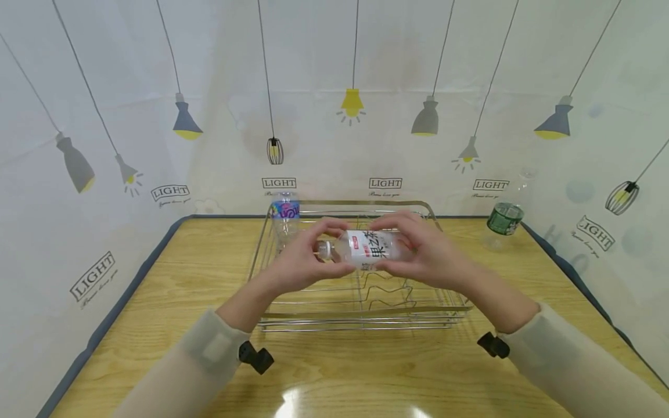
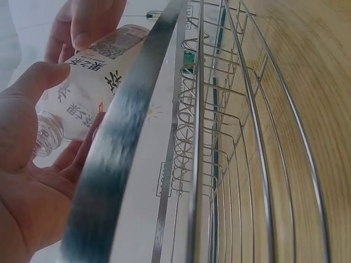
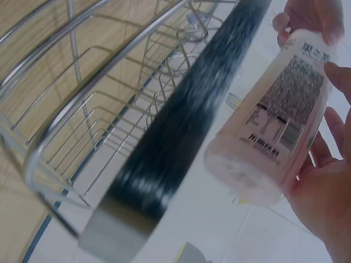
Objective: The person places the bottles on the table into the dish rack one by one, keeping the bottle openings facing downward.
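Note:
A clear plastic bottle (image 1: 372, 246) with a white label and dark characters lies sideways between my two hands, above a metal wire rack (image 1: 334, 316). My left hand (image 1: 300, 258) grips it near the neck, thumb and fingers on either side. Around the base end, my right hand (image 1: 425, 252) holds it. The left wrist view shows the threaded neck (image 2: 48, 134) of the bottle without a cap. In the right wrist view the bottle's base (image 3: 244, 172) points towards the camera.
Inside the rack's far left corner stands a clear bottle with a purple-blue label (image 1: 285, 210). A clear bottle with a green label (image 1: 504, 219) stands on the wooden table (image 1: 172, 325), right of the rack. A lamp-printed cloth (image 1: 313, 52) hangs behind.

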The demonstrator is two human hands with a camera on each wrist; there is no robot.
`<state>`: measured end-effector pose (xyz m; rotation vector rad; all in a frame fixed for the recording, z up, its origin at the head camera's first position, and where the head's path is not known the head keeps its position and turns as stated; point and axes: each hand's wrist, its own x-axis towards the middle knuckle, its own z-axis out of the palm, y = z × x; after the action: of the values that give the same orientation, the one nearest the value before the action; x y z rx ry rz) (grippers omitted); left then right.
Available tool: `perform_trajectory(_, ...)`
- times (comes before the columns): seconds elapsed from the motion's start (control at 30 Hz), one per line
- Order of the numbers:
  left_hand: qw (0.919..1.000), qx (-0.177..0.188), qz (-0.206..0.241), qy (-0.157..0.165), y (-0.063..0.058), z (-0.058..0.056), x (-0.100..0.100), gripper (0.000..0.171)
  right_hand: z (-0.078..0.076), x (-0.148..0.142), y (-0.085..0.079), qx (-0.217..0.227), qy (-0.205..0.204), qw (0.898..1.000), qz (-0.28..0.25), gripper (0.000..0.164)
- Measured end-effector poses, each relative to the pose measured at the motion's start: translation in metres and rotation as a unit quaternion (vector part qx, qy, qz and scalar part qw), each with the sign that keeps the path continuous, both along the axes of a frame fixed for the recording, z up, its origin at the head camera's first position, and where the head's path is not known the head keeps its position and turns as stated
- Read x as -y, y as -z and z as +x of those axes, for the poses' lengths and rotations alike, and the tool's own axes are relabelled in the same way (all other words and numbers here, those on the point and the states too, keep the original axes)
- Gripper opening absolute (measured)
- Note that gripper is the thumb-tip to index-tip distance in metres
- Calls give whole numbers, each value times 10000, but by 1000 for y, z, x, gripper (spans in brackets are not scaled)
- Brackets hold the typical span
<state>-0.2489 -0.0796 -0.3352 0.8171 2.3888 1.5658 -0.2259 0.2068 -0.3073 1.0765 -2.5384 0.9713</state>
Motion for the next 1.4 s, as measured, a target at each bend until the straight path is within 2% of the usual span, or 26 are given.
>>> perform_trajectory(0.2, 9994, 187, 285, -26, 3, -1, 8, 69, -3, -21, -1, 2, 173, 9994, -288, 60)
perform_trajectory(0.3, 9988, 233, 430, 31, 4, -1, 12, 69, -3, -32, -2, 169, 343, 9987, -324, 58)
perform_trajectory(0.47, 9988, 247, 431, 23, 6, 0, 19, 68, -2, -43, -1, 516, 515, 9968, -341, 54)
perform_trajectory(0.77, 9982, 216, 533, 155, 10, 1, 24, 65, -5, -46, 4, 644, -24, 9955, -696, 53)
perform_trajectory(1.07, 9997, 138, 159, 107, 18, 0, 21, 59, -5, -42, 1, 721, -148, 9913, -1095, 51)
perform_trajectory(1.23, 9997, -14, -157, 165, 19, 2, 17, 62, -5, -35, -5, 589, -263, 9896, -1286, 53)
perform_trajectory(1.4, 9976, -571, -347, 185, 13, 4, 9, 69, -6, -27, -12, 430, -294, 9911, -1222, 55)
